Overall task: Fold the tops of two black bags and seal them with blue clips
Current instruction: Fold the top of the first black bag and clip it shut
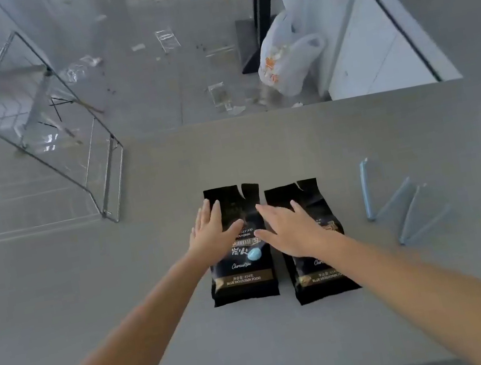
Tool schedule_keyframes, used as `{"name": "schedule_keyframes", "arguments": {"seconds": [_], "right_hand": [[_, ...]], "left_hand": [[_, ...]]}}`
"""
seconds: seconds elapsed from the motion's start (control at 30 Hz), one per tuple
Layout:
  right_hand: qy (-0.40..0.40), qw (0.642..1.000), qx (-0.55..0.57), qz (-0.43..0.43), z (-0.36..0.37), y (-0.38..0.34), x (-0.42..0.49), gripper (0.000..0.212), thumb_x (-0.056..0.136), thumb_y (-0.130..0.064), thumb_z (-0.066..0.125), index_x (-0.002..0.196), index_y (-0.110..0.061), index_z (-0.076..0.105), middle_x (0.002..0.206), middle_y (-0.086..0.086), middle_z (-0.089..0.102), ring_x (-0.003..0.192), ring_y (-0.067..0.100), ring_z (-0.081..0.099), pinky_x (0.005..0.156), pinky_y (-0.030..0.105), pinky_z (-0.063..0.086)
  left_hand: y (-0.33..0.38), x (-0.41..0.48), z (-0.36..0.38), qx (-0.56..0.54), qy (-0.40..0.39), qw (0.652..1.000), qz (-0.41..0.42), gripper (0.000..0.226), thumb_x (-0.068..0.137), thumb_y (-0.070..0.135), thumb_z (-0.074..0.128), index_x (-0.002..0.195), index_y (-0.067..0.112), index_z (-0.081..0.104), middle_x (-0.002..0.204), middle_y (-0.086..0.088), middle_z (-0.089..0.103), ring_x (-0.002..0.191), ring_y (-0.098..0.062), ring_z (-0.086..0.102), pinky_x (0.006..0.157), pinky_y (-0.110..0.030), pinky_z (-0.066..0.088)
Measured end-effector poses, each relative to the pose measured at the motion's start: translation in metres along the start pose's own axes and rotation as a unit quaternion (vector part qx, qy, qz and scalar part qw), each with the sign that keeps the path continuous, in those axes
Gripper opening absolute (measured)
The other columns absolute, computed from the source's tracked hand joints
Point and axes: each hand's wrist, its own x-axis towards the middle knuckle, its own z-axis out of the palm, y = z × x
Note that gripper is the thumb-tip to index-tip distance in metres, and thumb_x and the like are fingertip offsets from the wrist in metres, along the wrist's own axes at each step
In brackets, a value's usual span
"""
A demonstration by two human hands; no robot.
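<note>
A wire rack (45,145) stands at the table's (91,287) far left edge. The left hand (212,231) lies flat, fingers spread, on the left black bag (243,274), holding nothing. The right hand (288,231), also wide open, reaches across the gap between both bags, over the right black bag (323,283). Both tops are unfolded. Two blue clips (367,189) (413,214) lie open to the right, with bare table around them

- A wire rack (44,141) stands at the grey surface's (167,169) far left edge.
- A white plastic bag (288,59) sits on the littered floor (135,72).
</note>
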Motion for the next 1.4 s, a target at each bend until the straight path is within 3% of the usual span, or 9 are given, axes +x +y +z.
{"name": "schedule_keyframes", "arguments": {"seconds": [0.13, 0.37, 0.6, 0.77, 0.9, 1.03, 1.13, 1.27, 1.4], "right_hand": [[0.038, 0.989, 0.104, 0.101, 0.015, -0.019, 0.001, 0.053, 0.094, -0.049, 0.038, 0.140, -0.024, 0.030, 0.142, 0.007, 0.045, 0.138, 0.022, 0.031, 0.115, 0.052, 0.010], [0.139, 0.948, 0.277, 0.064, 0.006, -0.050, -0.014, 0.026, 0.091, -0.019, 0.056, 0.116, -0.024, 0.053, 0.108, 0.005, 0.062, 0.100, 0.022, 0.059, 0.092, 0.046, 0.049], [0.201, 0.920, 0.333, -0.038, -0.010, -0.078, -0.056, 0.036, 0.084, 0.000, 0.061, 0.098, -0.033, 0.064, 0.104, -0.015, 0.066, 0.104, 0.005, 0.060, 0.089, 0.029, 0.052], [0.219, 0.933, 0.285, -0.016, 0.010, -0.084, -0.081, 0.026, 0.082, 0.005, 0.062, 0.096, -0.016, 0.070, 0.095, -0.003, 0.072, 0.092, 0.009, 0.065, 0.087, 0.034, 0.054], [0.306, 0.912, 0.273, -0.014, 0.005, -0.087, -0.075, 0.024, 0.083, 0.000, 0.062, 0.078, -0.024, 0.067, 0.080, -0.012, 0.069, 0.081, 0.008, 0.065, 0.076, 0.024, 0.053], [0.269, 0.930, 0.250, 0.014, -0.001, -0.083, -0.071, 0.022, 0.082, 0.003, 0.062, 0.075, -0.016, 0.069, 0.078, -0.006, 0.069, 0.076, 0.011, 0.066, 0.074, 0.040, 0.056], [0.299, 0.925, 0.234, -0.016, -0.010, -0.076, -0.071, 0.030, 0.083, -0.001, 0.062, 0.073, -0.030, 0.066, 0.076, -0.012, 0.069, 0.074, 0.010, 0.065, 0.069, 0.033, 0.056], [0.258, 0.938, 0.231, 0.005, -0.017, -0.064, -0.072, 0.025, 0.083, 0.002, 0.061, 0.073, -0.020, 0.068, 0.076, -0.007, 0.070, 0.074, 0.010, 0.065, 0.072, 0.038, 0.056], [0.231, 0.933, 0.275, -0.025, -0.031, -0.058, -0.073, 0.025, 0.082, -0.001, 0.066, 0.072, -0.023, 0.070, 0.072, -0.013, 0.069, 0.073, 0.004, 0.065, 0.073, 0.024, 0.054]], "left_hand": [[-0.014, -0.003, 0.021, -0.199, 0.013, 0.978, -0.068, 0.052, 0.093, 0.026, 0.051, 0.140, 0.010, 0.034, 0.157, -0.006, 0.009, 0.142, -0.024, 0.018, 0.113, -0.038, 0.026], [-0.033, -0.021, 0.001, -0.415, 0.044, 0.905, -0.084, 0.018, 0.090, 0.007, 0.052, 0.103, 0.017, 0.059, 0.108, -0.013, 0.062, 0.081, -0.018, 0.062, 0.061, -0.027, 0.052], [-0.048, -0.066, -0.041, -0.412, -0.019, 0.908, 0.073, 0.030, 0.085, 0.000, 0.059, 0.093, 0.026, 0.072, 0.090, 0.001, 0.075, 0.081, -0.012, 0.070, 0.060, -0.015, 0.052], [-0.054, -0.090, -0.034, -0.260, 0.046, 0.952, 0.156, 0.036, 0.078, -0.006, 0.064, 0.086, 0.028, 0.073, 0.085, 0.009, 0.073, 0.082, -0.009, 0.068, 0.075, -0.021, 0.051], [-0.053, -0.082, -0.042, -0.220, 0.149, 0.941, 0.212, 0.043, 0.077, -0.003, 0.064, 0.078, 0.039, 0.071, 0.079, 0.022, 0.072, 0.081, 0.002, 0.064, 0.075, -0.009, 0.047], [-0.033, -0.082, -0.037, -0.208, 0.136, 0.946, 0.206, 0.038, 0.078, -0.005, 0.062, 0.083, 0.030, 0.073, 0.086, 0.011, 0.071, 0.081, -0.005, 0.066, 0.077, -0.025, 0.054], [-0.025, -0.074, -0.039, -0.255, 0.164, 0.934, 0.187, 0.046, 0.078, -0.006, 0.061, 0.077, 0.039, 0.069, 0.085, 0.008, 0.071, 0.080, -0.011, 0.067, 0.072, -0.027, 0.053], [-0.021, -0.074, -0.029, -0.245, 0.135, 0.945, 0.167, 0.036, 0.078, -0.003, 0.064, 0.079, 0.032, 0.072, 0.082, 0.010, 0.072, 0.072, -0.006, 0.065, 0.067, -0.015, 0.050], [-0.017, -0.077, -0.028, -0.303, 0.136, 0.933, 0.137, 0.036, 0.081, -0.004, 0.062, 0.083, 0.031, 0.071, 0.089, 0.007, 0.072, 0.077, -0.009, 0.065, 0.068, -0.016, 0.050]]}}
